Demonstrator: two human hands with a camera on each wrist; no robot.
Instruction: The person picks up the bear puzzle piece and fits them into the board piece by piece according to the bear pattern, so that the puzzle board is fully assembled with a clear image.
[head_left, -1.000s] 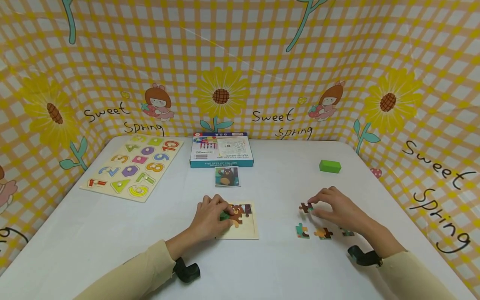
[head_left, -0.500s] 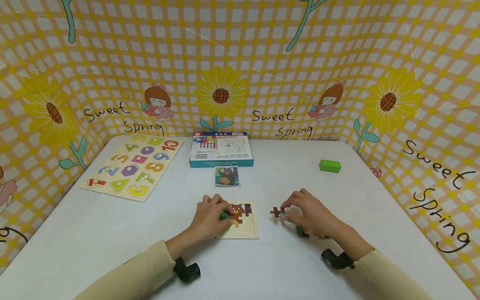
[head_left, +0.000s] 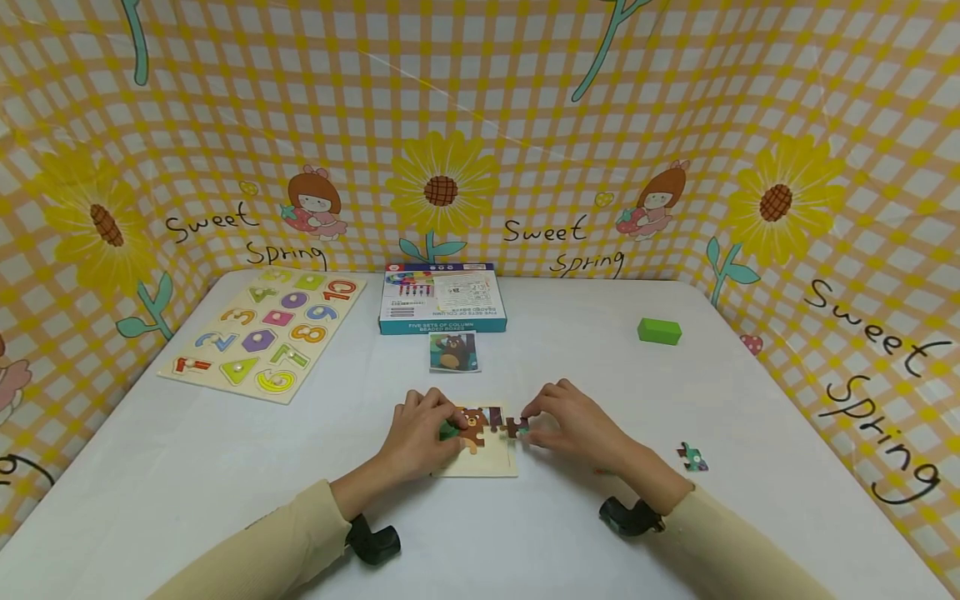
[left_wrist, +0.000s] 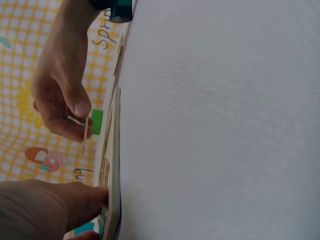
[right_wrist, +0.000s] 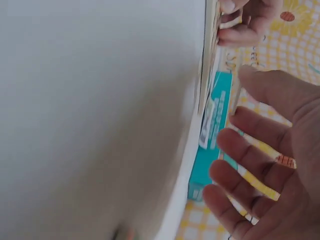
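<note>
In the head view, the left side of the puzzle board (head_left: 491,464) is mostly covered by the left grip (head_left: 426,433), and a loose piece (head_left: 606,472) is hidden by the right arm (head_left: 645,479), down to a sliver. Box (head_left: 442,300) fine print can't be read. Right wrist view: some dark blur (right_wrist: 122,233) gets cut off, bottom edge.

Draped booth (head_left: 480,108) — checked cloth walls (head_left: 885,108)

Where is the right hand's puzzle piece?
In the head view, the puzzle piece is pinched by the right hand, above the right edge of the puzzle board and right of the left hand.
</note>
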